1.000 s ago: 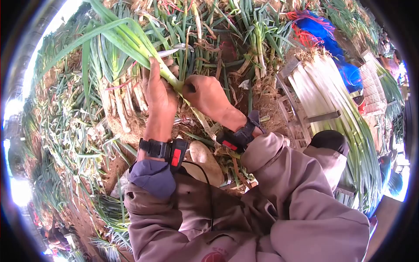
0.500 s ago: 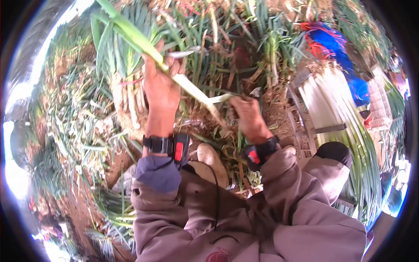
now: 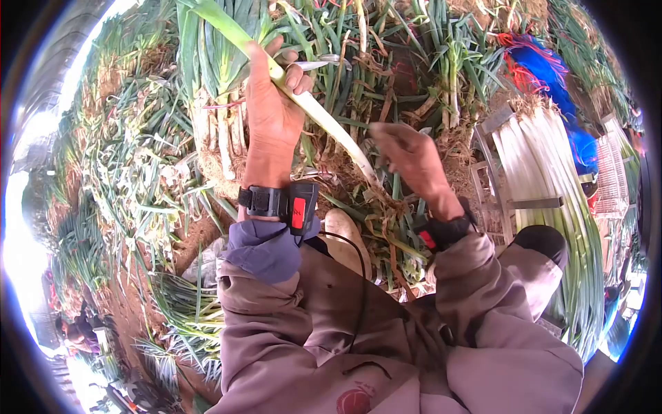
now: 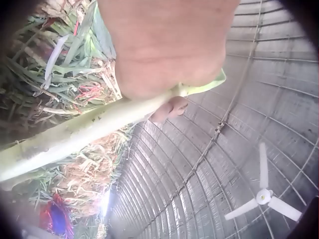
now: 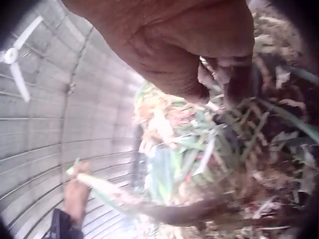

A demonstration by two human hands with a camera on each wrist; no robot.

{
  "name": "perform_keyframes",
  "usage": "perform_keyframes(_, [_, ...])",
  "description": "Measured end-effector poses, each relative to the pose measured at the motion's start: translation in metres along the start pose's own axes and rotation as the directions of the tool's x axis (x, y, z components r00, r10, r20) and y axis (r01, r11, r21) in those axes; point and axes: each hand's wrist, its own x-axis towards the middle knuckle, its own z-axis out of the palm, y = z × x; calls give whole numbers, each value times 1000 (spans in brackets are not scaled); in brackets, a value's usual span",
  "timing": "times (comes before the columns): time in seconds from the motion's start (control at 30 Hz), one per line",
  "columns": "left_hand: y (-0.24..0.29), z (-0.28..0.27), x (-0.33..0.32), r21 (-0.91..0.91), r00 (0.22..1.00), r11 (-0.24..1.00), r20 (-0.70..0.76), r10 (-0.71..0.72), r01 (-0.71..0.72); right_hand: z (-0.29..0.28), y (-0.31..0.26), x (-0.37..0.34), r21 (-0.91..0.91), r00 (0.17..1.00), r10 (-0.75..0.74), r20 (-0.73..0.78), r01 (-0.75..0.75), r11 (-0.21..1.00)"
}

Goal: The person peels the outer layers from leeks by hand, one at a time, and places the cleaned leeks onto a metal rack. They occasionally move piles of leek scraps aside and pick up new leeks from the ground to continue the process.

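A leek [image 3: 324, 121] slants across the head view, its white stem running down to roots at lower right and its green leaves up and to the left. My left hand [image 3: 272, 114] grips it round the upper stem, thumb along it. In the left wrist view that hand [image 4: 169, 50] covers part of the leek [image 4: 75, 132]. My right hand [image 3: 414, 162] is off the leek, right of its root end, fingers loosely bent with nothing visible in them. The right wrist view shows this hand [image 5: 189, 45] close up, its fingertips partly hidden.
Tied leeks [image 3: 224, 131] lie behind my left hand. At right, long white-stemmed leeks [image 3: 538, 148] rest on a wooden frame [image 3: 503, 207], near blue netting [image 3: 548, 76]. Loose leaves and trimmings [image 3: 145, 179] cover the ground at left. A shoe [image 3: 345, 241] is below the hands.
My right hand has come away from the stem, drawing a pale strip to the right; that strip is no longer visible. More white stem shows. My left hand keeps its grip.
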Motion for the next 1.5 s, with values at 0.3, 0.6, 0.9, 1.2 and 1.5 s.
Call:
perform_keyframes(0.3, [-14, 4, -9, 223, 954, 970, -255, 156, -99, 32, -7, 14, -404, 815, -574, 86, 555, 727])
perform_keyframes(0.6, [-16, 0, -11, 323, 962, 945, -239, 133, -50, 38, -10, 24, -383, 967, -247, 63, 252, 889])
perform_keyframes(0.9, [-23, -5, -8, 234, 991, 970, -99, 94, -68, 41, 1, 17, -258, 932, -360, -50, 336, 906])
perform_keyframes(1.2, [-9, 7, -11, 230, 996, 971, 76, 44, -61, 20, 6, 28, 29, 955, 48, 292, -59, 998])
perform_keyframes(1.5, [24, -20, 4, 180, 988, 978, 128, 81, -104, 2, 198, -42, -755, 978, -20, 207, 173, 632])
